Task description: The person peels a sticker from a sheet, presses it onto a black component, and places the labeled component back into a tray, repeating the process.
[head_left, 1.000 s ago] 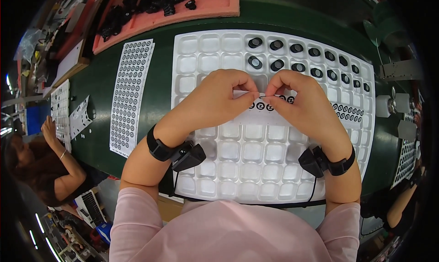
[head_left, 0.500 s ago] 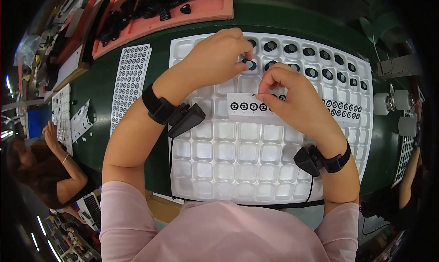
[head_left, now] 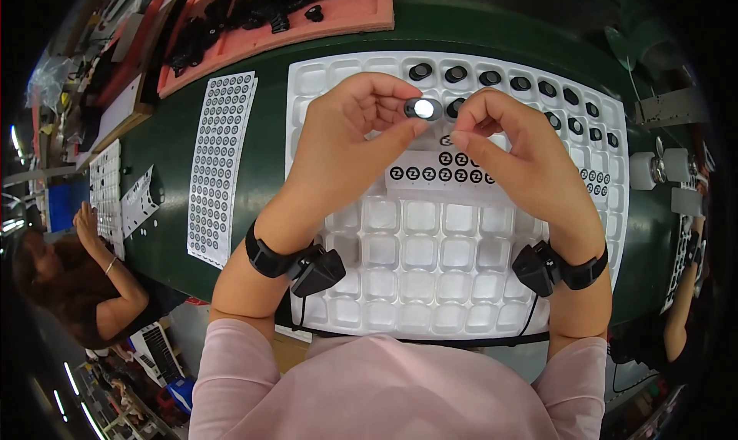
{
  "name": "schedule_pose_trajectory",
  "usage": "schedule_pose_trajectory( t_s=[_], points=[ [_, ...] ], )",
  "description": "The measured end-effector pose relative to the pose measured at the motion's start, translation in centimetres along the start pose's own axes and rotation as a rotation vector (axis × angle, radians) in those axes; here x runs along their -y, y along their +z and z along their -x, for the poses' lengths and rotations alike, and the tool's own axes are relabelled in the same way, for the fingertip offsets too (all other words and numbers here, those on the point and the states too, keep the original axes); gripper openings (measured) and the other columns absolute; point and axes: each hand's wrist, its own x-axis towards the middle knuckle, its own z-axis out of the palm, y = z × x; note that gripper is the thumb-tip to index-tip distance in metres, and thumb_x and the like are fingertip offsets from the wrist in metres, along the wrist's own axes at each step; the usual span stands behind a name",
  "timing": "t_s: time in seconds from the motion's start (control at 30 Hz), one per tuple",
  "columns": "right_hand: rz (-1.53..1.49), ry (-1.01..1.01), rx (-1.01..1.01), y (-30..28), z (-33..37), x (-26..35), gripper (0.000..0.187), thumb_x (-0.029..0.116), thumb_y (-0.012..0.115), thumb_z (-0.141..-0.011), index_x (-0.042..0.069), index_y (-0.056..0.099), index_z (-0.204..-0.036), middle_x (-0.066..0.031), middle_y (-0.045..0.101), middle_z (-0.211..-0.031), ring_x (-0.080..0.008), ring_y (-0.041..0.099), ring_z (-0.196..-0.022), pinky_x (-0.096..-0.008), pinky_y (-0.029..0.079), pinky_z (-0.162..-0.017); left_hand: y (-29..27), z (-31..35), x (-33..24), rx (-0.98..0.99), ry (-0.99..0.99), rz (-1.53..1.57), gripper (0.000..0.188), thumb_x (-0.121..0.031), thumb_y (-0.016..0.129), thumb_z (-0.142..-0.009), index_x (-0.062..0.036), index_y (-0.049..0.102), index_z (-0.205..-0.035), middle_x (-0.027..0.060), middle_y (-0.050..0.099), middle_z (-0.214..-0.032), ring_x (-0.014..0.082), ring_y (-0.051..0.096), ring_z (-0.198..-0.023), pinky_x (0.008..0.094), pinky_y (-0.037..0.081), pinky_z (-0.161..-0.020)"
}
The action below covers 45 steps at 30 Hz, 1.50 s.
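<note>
While the left hand [head_left: 346,144] pinches a small round black cap [head_left: 423,108] between thumb and forefinger, the cap's pale face is turned up toward the camera, apparently for access. The right hand [head_left: 523,159] is beside the cap, its fingers [head_left: 469,125] pinched narrow; whether they grip anything cannot be told. Both hands hover above the white compartment tray [head_left: 430,286]. A strip of round black-and-white stickers [head_left: 442,172] lies across the tray's middle. Black caps [head_left: 492,77] occupy the tray's far rows, one per compartment; its near compartments hold nothing. Left of the tray, a sticker sheet [head_left: 223,163] lies on the green tabletop [head_left: 269,179].
</note>
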Motion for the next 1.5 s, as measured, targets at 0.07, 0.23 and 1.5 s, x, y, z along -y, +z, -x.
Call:
schedule_pose_trajectory(
  t_s=[0.07,0.23,1.5],
  points=[
    [-0.02,0.01,0.013,-0.2,0.1,0.2,0.007,0.004,0.062,-0.087,0.001,0.056,-0.089,0.0003,0.056,-0.086,-0.0111,0.051,-0.085,-0.0258,0.041,-0.083,0.2,0.3,0.0,0.024,0.027,-0.053,0.027,0.004,0.07,-0.08,0.0017,0.061,-0.106,0.0041,0.066,-0.096,0.0095,0.06,-0.087,0.0244,0.05,-0.08],
    [-0.073,0.026,0.007,-0.3,0.3,0.2,0.005,0.004,0.06,-0.09,0.0,0.056,-0.09,0.0006,0.056,-0.087,-0.0096,0.05,-0.085,-0.0245,0.04,-0.08,0.7,1.0,0.5,0.07,0.027,-0.09,0.028,0.004,0.069,-0.08,0.001,0.062,-0.107,0.0049,0.067,-0.099,0.0101,0.061,-0.087,0.0249,0.049,-0.083],
    [-0.041,0.06,-0.055,0.3,0.8,1.2,0.006,0.002,0.064,-0.086,-0.001,0.059,-0.086,0.0002,0.058,-0.081,-0.0081,0.052,-0.075,-0.0231,0.043,-0.067,1.4,1.8,-0.1,0.06,0.115,-0.311,0.026,0.0,0.07,-0.077,-0.003,0.067,-0.103,0.0052,0.069,-0.093,0.0132,0.064,-0.084,0.0277,0.052,-0.079]
  ],
)
